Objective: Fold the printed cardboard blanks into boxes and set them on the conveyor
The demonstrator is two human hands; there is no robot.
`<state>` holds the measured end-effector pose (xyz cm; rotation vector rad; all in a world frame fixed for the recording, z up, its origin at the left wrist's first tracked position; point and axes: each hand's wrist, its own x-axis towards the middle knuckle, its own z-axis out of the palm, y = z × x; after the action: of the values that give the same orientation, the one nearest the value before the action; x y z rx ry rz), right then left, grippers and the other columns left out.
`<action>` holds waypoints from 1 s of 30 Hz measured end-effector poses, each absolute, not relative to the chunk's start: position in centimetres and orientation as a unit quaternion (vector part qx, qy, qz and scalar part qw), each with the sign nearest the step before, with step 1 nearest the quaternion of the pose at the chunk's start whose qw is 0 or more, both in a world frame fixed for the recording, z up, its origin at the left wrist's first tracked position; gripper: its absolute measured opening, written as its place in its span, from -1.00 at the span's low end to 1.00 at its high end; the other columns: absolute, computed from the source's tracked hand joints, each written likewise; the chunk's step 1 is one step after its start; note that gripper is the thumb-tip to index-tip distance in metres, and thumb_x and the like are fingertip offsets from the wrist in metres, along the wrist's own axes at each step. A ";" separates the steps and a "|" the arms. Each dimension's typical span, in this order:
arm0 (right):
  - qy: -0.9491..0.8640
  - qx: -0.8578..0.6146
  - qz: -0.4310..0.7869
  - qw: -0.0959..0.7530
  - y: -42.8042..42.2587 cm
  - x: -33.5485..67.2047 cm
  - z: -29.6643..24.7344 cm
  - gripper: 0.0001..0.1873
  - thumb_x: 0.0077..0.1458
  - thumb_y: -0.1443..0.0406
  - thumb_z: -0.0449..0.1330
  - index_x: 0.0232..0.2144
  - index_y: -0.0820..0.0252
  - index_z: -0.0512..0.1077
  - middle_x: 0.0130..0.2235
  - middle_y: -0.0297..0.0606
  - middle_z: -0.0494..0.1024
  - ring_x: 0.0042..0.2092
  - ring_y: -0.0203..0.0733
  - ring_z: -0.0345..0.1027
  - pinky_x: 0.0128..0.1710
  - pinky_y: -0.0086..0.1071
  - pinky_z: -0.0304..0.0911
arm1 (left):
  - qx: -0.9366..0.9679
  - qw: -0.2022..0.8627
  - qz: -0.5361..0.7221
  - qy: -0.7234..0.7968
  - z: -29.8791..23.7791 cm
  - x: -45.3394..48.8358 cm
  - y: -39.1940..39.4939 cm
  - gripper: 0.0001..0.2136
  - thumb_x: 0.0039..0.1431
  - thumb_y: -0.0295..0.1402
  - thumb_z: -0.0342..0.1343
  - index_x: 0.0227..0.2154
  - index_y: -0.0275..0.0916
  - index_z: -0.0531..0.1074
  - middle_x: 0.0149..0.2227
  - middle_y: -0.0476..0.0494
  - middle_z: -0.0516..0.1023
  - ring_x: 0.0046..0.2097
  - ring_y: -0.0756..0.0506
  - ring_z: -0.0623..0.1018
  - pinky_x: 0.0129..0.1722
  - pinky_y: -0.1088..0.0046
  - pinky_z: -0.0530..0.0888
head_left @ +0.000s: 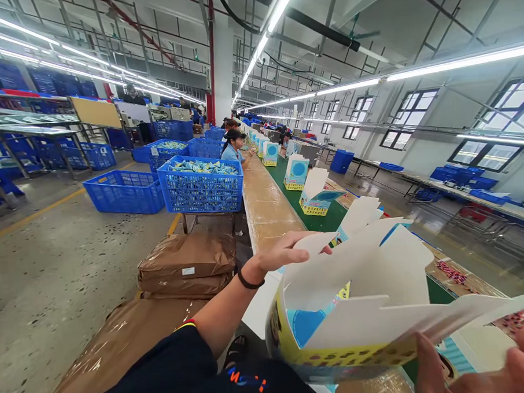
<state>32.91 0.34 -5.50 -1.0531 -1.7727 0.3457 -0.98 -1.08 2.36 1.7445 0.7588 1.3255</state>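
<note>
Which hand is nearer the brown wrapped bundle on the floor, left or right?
Left. The left hand is up and to the right of the brown wrapped bundle, at the yellow-and-white cardboard box. The right hand is much farther right, at the box's lower right edge.

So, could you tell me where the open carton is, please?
In the head view, the open carton is at lower right, between the left hand and right hand, above the green belt.
</note>
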 end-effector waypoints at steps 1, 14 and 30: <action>-0.752 -0.412 0.097 0.505 0.5 32.9 -4.1 0.02 -0.07 -0.01 0.40 0.31 -0.96 0.02 0.36 -0.68 0.37 0.49 0.22 0.02 0.22 0.25 0.42 | 0.689 0.393 0.526 0.307 2.5 -0.7 -1.1 -0.30 0.01 0.29 0.18 -0.12 -0.29 0.65 -0.03 -0.34 0.68 -0.03 -0.38 0.61 -0.02 0.15 0.49; -0.939 -0.313 0.135 0.052 0.5 27.8 -1.4 -0.50 0.51 0.05 -0.16 -0.35 0.01 0.44 -0.45 -0.30 0.58 -0.39 -0.08 0.52 -0.38 -0.30 0.31 | 0.647 0.515 0.519 0.215 0.5 2.4 0.1 0.19 -0.22 0.58 0.11 0.35 -0.20 0.35 0.44 -0.39 0.30 0.44 -0.49 0.27 0.40 0.02 0.23; -0.949 -0.157 -0.159 0.222 1.0 29.3 -3.0 -0.61 0.49 0.17 -0.02 -0.21 0.11 0.57 -0.30 -0.17 0.71 -0.32 -0.05 0.60 -0.19 -0.23 0.45 | 0.693 0.329 0.404 0.499 1.5 3.6 2.7 -0.49 -0.17 -0.56 0.22 -0.05 -0.21 0.39 -0.03 -0.16 0.54 0.01 -0.27 0.55 0.03 0.22 0.51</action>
<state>29.34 1.01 -3.04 -0.4342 -2.6216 -0.4399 3.56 2.68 1.48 1.8130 1.3053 1.0564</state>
